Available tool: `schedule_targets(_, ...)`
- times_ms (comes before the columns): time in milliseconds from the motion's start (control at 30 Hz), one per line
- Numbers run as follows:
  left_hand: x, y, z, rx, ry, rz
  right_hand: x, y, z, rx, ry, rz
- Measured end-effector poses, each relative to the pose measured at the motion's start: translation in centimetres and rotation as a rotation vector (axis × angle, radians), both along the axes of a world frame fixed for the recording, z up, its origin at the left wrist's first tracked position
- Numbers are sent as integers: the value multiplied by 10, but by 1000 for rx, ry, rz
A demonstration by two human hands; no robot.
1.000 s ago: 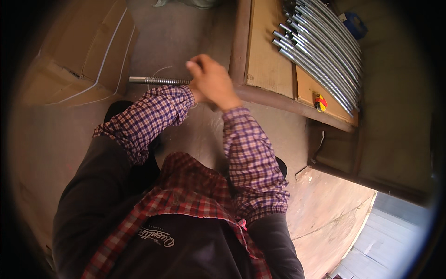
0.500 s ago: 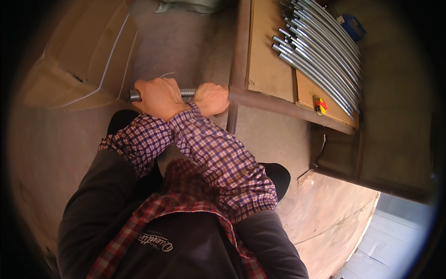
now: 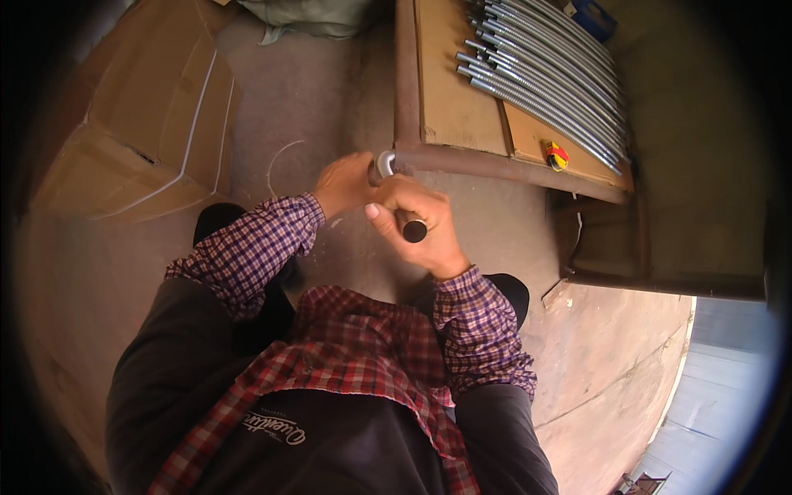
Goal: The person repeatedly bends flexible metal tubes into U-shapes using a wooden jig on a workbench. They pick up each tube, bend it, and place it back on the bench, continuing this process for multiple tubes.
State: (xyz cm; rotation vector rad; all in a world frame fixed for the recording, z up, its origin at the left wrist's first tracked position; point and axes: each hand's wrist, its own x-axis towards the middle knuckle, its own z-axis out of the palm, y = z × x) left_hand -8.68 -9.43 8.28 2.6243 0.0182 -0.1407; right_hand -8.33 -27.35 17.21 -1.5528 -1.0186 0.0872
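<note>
A silver metal tube (image 3: pixel 386 162) is in both my hands, beside the near corner of a brown metal-framed table. Its bent part shines above my knuckles. My right hand (image 3: pixel 422 213) is closed round one end, and the dark round opening of that end faces up towards me. My left hand (image 3: pixel 346 183) is closed next to the bend, its fingers partly hidden by the right hand. Whether the tube touches the table frame (image 3: pixel 462 162) I cannot tell.
On the table's cardboard top lie several ribbed metal tubes (image 3: pixel 544 74), a yellow and red tape measure (image 3: pixel 556 155) and a blue object (image 3: pixel 592 18). A strapped cardboard box (image 3: pixel 140 124) stands left. A pale sack (image 3: pixel 309 15) lies at the back, and a thin ring-like strand (image 3: pixel 272 169) on the floor.
My forearms were crossed and are now uncrossed. My right hand has swung from the far left round to the right, bringing the tube's end towards me. My left hand has shifted slightly left.
</note>
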Motion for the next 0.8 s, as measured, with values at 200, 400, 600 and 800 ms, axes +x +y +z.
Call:
schedule_targets(200, 18, -18, -2, -518, -637, -238, -13, -3, -16, 193, 41, -121)
schedule_targets(400, 48, -41, -9, -323, -689, -191, 7, -18, -30, 496, 379, -493)
schedule_targets(600, 78, -76, -16, 13, -489, -176, 78, -55, -82, 603, 505, -1028)
schedule_targets(800, 91, -99, -23, 229, -474, -242, 124, -74, -168, 403, 737, -1277)
